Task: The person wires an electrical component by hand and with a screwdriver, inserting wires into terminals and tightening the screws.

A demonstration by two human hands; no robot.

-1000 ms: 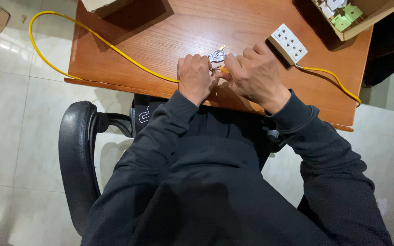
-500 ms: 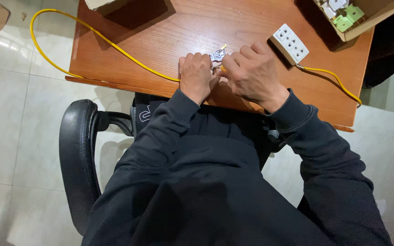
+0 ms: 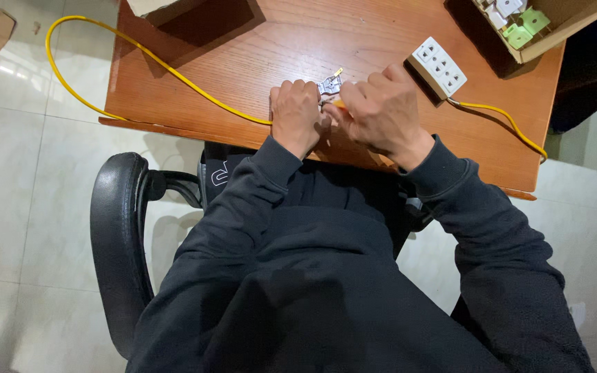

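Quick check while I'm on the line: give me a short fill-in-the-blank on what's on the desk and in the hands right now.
1. Both hands, the left hand and the right hand, close on a small metal and white part over the ____ desk.
2. The cable running off the desk's left edge is ____.
3. The white socket block lies to the ____ of the right hand.
4. The cardboard box of small white and green parts sits at the desk's far ____ corner.

Missing words: wooden; yellow; right; right
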